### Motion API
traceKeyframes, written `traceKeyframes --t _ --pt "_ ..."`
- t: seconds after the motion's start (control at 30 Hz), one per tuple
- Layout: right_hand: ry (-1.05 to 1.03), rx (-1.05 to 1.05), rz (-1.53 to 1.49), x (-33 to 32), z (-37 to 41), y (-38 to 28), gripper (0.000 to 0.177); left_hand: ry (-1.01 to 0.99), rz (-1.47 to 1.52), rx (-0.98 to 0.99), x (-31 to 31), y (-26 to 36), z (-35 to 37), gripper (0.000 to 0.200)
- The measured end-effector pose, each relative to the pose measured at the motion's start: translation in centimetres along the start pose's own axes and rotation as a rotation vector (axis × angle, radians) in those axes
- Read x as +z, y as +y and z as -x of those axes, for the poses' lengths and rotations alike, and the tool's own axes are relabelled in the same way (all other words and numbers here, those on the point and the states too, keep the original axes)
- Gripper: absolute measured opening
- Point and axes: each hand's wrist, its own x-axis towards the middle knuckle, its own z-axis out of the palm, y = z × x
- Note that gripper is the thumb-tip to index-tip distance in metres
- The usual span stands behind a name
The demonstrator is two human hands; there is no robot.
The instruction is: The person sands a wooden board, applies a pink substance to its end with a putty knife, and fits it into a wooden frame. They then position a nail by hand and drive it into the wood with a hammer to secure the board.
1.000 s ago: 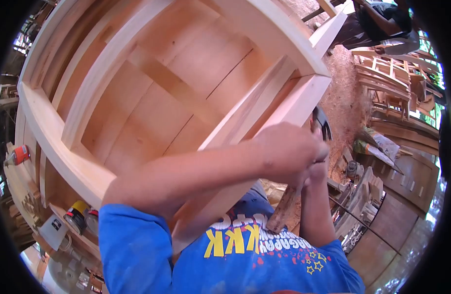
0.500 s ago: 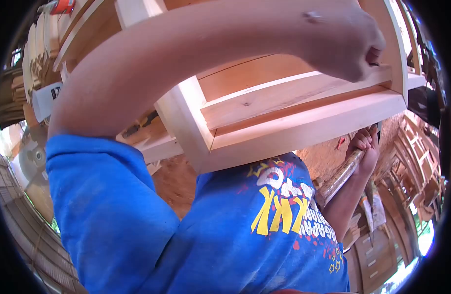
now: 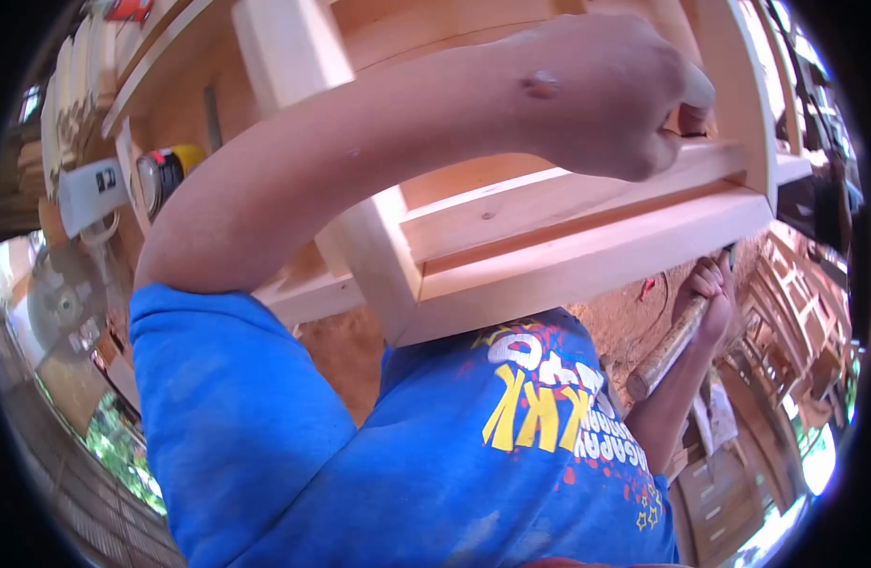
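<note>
A pale wooden frame (image 3: 587, 254) with an inner slat (image 3: 568, 204) lies in front of my body, its near corner against my blue shirt. My left hand (image 3: 634, 104) is closed above the far right part of the slat. Thumb and fingers press together there, and a dark bit shows between them, too small to name. Below the frame's right end, my right hand (image 3: 708, 293) wraps round a wooden-handled tool (image 3: 665, 352). The handle slants back toward my body, while the tool's dark far end is mostly hidden beside the frame.
On the left are a yellow-and-black can (image 3: 166, 175), a white container (image 3: 93, 197) and a round fan-like object (image 3: 64, 305). Stacked wooden pieces (image 3: 76, 71) stand at the upper left. More wooden frames (image 3: 800, 293) are at right, above brown ground (image 3: 620, 327).
My left hand has shifted left and slightly down along the slat, still closed. The view has tilted a little, bringing the yellow-and-black can into sight. My right hand keeps its grip.
</note>
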Motion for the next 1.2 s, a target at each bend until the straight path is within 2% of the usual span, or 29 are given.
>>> traceKeyframes --t 0.07,0.1,0.13,0.17,0.23,0.3,0.4,0.53,0.57,0.63,0.77,0.87,1.0,1.1,1.2 --pt "-0.031 -0.091 0.089 -0.4 0.3 0.7 0.024 -0.038 0.03 0.026 0.4 -0.3 -2.3 0.021" --pt "0.085 -0.219 0.182 0.4 0.6 1.7 0.022 -0.011 -0.035 0.077 2.2 -1.6 -3.5 0.02" --pt "0.144 -0.258 0.156 1.4 0.8 2.9 0.021 0.008 -0.096 0.135 3.4 -2.4 -5.1 0.02" --pt "0.099 -0.252 0.177 0.3 0.6 2.9 0.02 0.025 -0.11 0.149 4.1 -1.9 -6.4 0.018" --pt "0.164 -0.299 0.198 -0.2 1.0 3.7 0.02 -0.011 -0.112 0.157 6.4 0.8 -9.5 0.017" --pt "0.189 -0.316 0.177 -1.5 1.7 4.7 0.021 -0.097 -0.114 0.139 9.1 3.8 -13.2 0.019" --pt "0.297 -0.305 0.147 -4.1 2.8 5.9 0.02 -0.228 -0.308 0.246 15.1 8.5 -19.0 0.019" --pt "0.438 -0.206 -0.026 -11.0 2.5 6.4 0.018 -0.512 -0.642 0.431 23.9 9.0 -27.0 0.02" --pt "0.41 -0.204 -0.045 -13.0 2.6 5.9 0.019 -0.61 -0.834 0.341 26.2 9.8 -28.8 0.024" --pt "0.363 -0.32 -0.027 -14.6 2.8 3.6 0.022 -0.774 -0.965 0.31 29.8 9.1 -32.1 0.025" --pt "0.249 -0.536 -0.121 -12.6 4.6 -0.2 0.027 -1.018 -1.118 0.203 32.0 5.9 -35.0 0.021" --pt "0.147 -0.606 -0.012 -14.3 2.6 3.0 0.03 -1.065 -1.175 0.101 32.3 4.6 -34.8 0.018" --pt "0.257 -0.37 0.001 -15.1 2.1 6.3 0.032 -1.043 -1.159 0.108 32.0 2.0 -34.6 0.022" --pt "0.238 -0.361 0.022 -14.7 1.0 7.8 0.032 -1.037 -1.155 0.094 32.1 1.5 -34.3 0.019" --pt "0.185 -0.493 0.087 -13.8 0.3 8.8 0.032 -1.027 -1.115 0.085 31.8 1.9 -33.1 0.019"
